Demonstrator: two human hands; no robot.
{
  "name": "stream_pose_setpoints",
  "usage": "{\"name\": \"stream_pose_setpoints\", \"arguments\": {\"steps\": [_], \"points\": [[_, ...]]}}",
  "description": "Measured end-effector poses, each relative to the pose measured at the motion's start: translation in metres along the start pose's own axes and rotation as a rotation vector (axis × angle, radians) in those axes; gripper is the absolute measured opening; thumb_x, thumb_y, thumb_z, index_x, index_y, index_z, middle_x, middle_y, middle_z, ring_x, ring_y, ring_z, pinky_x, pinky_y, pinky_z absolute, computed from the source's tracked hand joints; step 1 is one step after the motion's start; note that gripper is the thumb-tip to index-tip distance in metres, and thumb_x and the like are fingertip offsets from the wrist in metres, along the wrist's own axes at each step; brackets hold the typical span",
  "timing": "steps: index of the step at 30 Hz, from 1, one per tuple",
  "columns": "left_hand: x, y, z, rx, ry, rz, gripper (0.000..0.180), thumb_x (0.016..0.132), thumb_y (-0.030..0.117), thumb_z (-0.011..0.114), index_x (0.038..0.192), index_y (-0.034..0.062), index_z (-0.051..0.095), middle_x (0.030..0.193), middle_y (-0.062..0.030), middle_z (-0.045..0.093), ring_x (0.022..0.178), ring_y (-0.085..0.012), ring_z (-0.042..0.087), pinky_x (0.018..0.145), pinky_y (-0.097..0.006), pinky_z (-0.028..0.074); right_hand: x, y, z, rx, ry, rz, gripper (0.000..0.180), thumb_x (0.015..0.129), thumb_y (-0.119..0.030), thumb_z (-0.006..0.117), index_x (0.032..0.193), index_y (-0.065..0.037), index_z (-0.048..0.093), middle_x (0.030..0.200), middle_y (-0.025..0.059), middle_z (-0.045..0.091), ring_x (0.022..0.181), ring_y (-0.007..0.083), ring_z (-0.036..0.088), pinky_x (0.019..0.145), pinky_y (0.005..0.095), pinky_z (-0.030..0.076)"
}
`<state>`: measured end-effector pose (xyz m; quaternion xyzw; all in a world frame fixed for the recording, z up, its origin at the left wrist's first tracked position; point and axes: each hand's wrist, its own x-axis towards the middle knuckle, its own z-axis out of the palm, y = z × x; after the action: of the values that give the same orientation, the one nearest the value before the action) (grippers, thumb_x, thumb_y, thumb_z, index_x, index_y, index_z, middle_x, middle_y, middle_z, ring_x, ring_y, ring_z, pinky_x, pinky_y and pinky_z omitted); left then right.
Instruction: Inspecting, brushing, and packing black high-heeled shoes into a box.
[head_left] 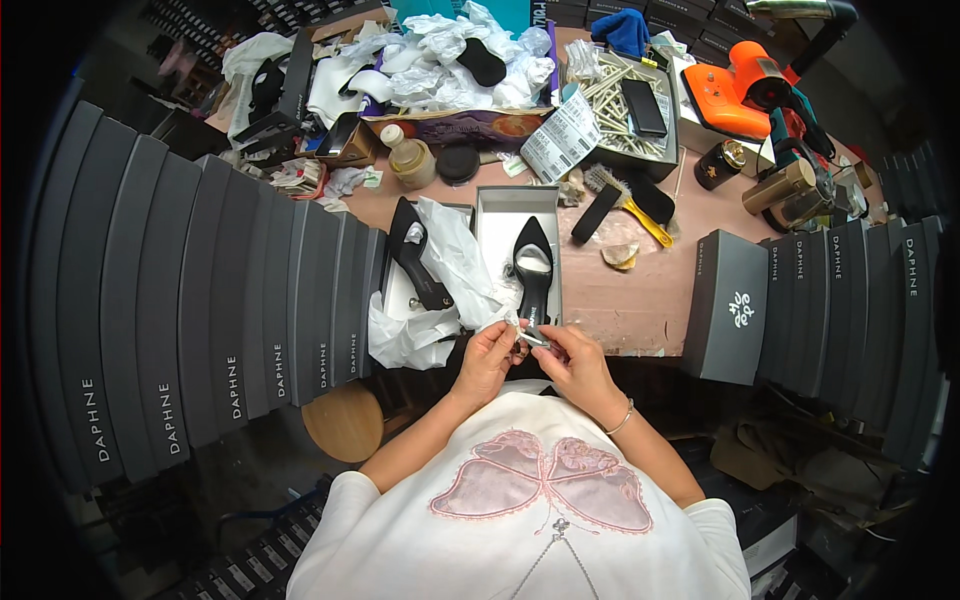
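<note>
My left hand [484, 360] and my right hand [580, 368] come together at the table's front edge, fingers closed. Between the right fingers is a small silver metal tool [536, 339], its exact kind unclear. The left fingers pinch something small beside it, mostly hidden. Just beyond them a black pointed shoe [533, 250] lies toe away, partly over an open white-lined shoebox [500, 205]. Its mate, another black shoe [412, 245], rests to the left in a box part with white tissue paper [450, 250]. More crumpled tissue [405, 335] hangs near my left hand.
Grey shoeboxes [215, 300] line the left, and more [728, 305] stand right. Behind are a glue bottle [408, 157], a yellow-handled brush [645, 215], a paper-filled carton [450, 125], a tray of white sticks [625, 95] with a black phone [643, 107], and an orange machine [725, 95].
</note>
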<state>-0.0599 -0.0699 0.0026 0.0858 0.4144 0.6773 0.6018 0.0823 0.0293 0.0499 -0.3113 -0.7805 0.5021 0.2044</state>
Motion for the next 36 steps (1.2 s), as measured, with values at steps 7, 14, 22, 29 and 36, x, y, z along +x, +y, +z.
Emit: {"name": "stream_pose_setpoints", "arguments": {"steps": [7,14,22,29,36], "points": [[-0.001,-0.001,-0.001,-0.022,0.009,-0.015,0.025,0.097,0.023,0.054,0.108,0.0018,0.061,0.081,-0.0010,0.060,0.072,-0.0069,0.053,0.065,-0.021,0.042,-0.002,-0.002,0.000,-0.006,-0.010,0.000,0.029,0.080,-0.009,0.070,0.105,0.003,0.063,0.073,0.0114,0.055,0.060,0.0198,0.055,0.056,0.0308,0.045],[-0.002,-0.004,-0.004,-0.025,0.005,-0.011,0.025,0.097,0.024,0.054,0.106,0.0015,0.061,0.083,-0.0018,0.060,0.072,-0.0076,0.053,0.065,-0.021,0.042,-0.002,0.000,0.003,-0.002,0.010,-0.002,0.028,0.080,-0.009,0.070,0.105,0.003,0.063,0.074,0.0119,0.056,0.061,0.0201,0.056,0.057,0.0309,0.046],[-0.003,-0.007,-0.003,-0.006,0.022,0.031,0.021,0.095,0.021,0.057,0.103,0.0017,0.062,0.088,-0.0021,0.063,0.073,-0.0061,0.054,0.065,-0.020,0.043,-0.003,-0.004,0.012,0.015,0.050,0.022,0.029,0.082,-0.008,0.068,0.108,0.003,0.061,0.077,0.0113,0.056,0.063,0.0174,0.054,0.058,0.0281,0.045],[0.000,-0.014,-0.008,0.100,0.042,0.103,0.020,0.095,0.020,0.058,0.097,0.0015,0.063,0.081,-0.0009,0.062,0.069,-0.0057,0.052,0.063,-0.019,0.042,0.000,-0.003,0.020,0.046,0.084,0.022,0.028,0.084,-0.008,0.067,0.109,0.003,0.060,0.081,0.0128,0.057,0.068,0.0198,0.056,0.060,0.0293,0.046],[-0.003,-0.009,0.004,0.416,-0.013,0.084,0.018,0.096,0.016,0.056,0.093,-0.0010,0.063,0.078,-0.0022,0.061,0.068,-0.0070,0.053,0.061,-0.020,0.042,0.030,0.003,0.014,-0.001,0.255,-0.082,0.022,0.088,-0.010,0.061,0.106,0.003,0.060,0.089,0.0181,0.062,0.072,0.0273,0.062,0.063,0.0324,0.048]]}}
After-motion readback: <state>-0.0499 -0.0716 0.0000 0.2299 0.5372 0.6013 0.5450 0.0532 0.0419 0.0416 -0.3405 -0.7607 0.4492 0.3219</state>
